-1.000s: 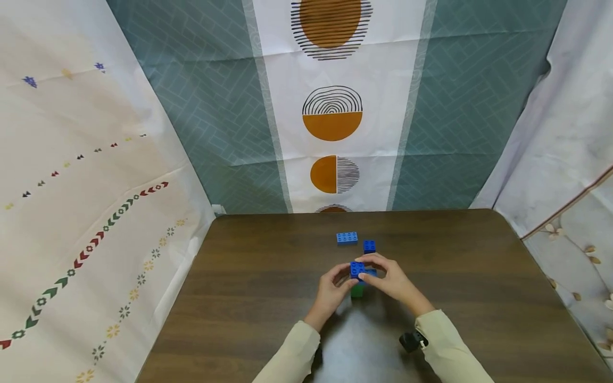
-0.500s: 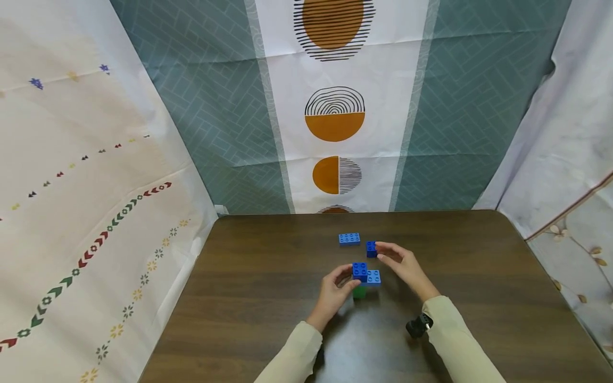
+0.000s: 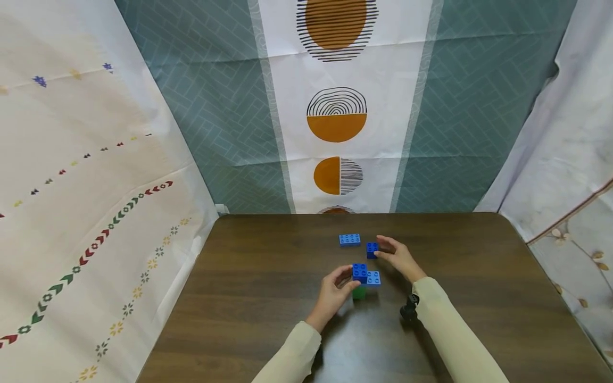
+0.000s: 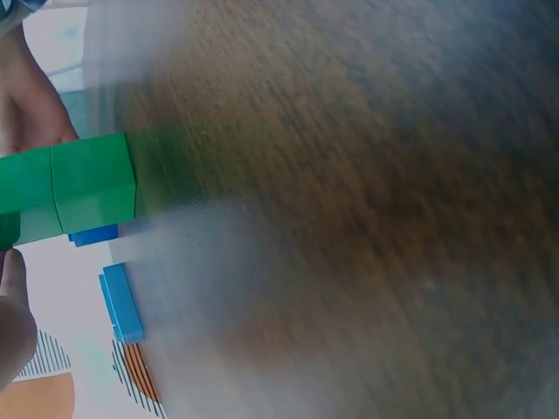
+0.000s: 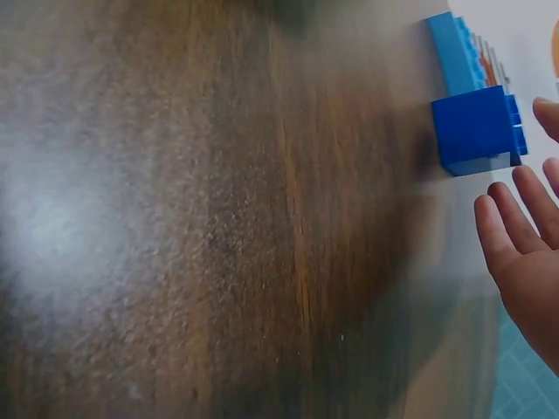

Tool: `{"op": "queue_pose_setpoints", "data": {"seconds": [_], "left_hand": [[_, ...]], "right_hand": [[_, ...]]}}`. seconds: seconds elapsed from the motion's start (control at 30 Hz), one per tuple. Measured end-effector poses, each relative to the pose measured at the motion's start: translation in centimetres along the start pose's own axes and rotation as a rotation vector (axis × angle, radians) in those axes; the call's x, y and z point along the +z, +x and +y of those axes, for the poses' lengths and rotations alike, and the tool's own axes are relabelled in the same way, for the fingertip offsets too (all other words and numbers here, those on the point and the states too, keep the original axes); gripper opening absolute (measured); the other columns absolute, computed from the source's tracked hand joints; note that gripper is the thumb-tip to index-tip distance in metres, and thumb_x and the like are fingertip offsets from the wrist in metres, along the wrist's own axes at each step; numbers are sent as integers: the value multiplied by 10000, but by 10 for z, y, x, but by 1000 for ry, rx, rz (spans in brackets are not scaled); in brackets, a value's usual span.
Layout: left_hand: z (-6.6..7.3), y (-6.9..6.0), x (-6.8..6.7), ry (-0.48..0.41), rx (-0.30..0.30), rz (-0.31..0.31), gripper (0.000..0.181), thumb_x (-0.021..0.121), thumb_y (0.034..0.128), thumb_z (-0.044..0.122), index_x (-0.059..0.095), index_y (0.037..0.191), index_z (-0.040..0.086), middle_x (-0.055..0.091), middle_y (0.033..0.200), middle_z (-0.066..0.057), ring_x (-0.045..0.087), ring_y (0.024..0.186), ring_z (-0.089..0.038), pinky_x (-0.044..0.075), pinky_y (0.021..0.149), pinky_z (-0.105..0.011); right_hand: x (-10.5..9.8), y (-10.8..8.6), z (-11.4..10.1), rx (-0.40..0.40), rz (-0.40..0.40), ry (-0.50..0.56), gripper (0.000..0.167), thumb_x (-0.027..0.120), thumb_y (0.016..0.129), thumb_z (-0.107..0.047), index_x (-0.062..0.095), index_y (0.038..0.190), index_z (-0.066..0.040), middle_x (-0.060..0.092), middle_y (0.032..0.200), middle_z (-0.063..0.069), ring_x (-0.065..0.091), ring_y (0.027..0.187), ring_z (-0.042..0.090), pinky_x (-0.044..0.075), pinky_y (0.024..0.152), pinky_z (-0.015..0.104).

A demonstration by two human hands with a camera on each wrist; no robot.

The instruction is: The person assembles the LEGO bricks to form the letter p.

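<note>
A stack stands near the middle of the table: a dark blue brick (image 3: 359, 272) on top, a light blue brick (image 3: 373, 278) jutting right, green (image 3: 358, 292) below. My left hand (image 3: 332, 296) holds the stack from its left, thumb and fingers around the upper part. In the left wrist view two green blocks (image 4: 94, 182) show between thumb and fingers. My right hand (image 3: 400, 260) is spread beside a separate dark blue brick (image 3: 371, 250), holding nothing. The right wrist view shows that brick (image 5: 476, 131) just off the fingertips of the right hand (image 5: 533, 253).
A long light blue brick (image 3: 349, 240) lies behind the stack, left of the separate dark blue one. The wooden table (image 3: 258, 255) ends at a back edge before hanging cloths (image 3: 230, 133). A black device (image 3: 409, 308) is on the right wrist.
My right hand has left the stack and moved back and right to the separate dark blue brick. My left hand has stayed at the stack.
</note>
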State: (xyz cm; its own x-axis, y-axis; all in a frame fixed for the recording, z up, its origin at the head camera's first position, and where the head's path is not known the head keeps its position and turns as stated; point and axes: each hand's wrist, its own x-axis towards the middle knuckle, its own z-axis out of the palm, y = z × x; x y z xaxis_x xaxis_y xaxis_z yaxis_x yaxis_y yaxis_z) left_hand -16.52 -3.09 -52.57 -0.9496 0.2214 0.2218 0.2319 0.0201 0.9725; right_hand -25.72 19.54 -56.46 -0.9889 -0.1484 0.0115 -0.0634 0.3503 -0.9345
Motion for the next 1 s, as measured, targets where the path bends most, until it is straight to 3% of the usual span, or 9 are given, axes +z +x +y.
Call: {"op": "queue_pose_setpoints", "data": {"seconds": [0.3,0.73,1.0], "left_hand": [[2,0,3,-6,-3,-4,327,681,862,-28,593,1164,-117,627,1152,-269,599,1104,-389,486,964,-438],[3,-2,0,14,-18,2,320,677,870,-10,599,1168,-96,630,1162,-246,604,1105,-374,494,958,-425],[3,-2,0,13,-30,0,330,676,877,10,601,1183,-85,633,1169,-233,602,1114,-355,489,969,-408]], "right_hand": [[4,8,8,52,3,-49,458,638,925,-68,508,1361,-12,496,1356,264,475,1230,439,393,1032,564],[9,7,5,29,24,-56,404,689,900,-120,587,1282,-36,577,1272,227,536,1168,396,438,996,545],[4,0,-3,-34,31,-49,389,713,879,-115,608,1244,-30,606,1231,218,568,1137,389,449,989,534]]}}
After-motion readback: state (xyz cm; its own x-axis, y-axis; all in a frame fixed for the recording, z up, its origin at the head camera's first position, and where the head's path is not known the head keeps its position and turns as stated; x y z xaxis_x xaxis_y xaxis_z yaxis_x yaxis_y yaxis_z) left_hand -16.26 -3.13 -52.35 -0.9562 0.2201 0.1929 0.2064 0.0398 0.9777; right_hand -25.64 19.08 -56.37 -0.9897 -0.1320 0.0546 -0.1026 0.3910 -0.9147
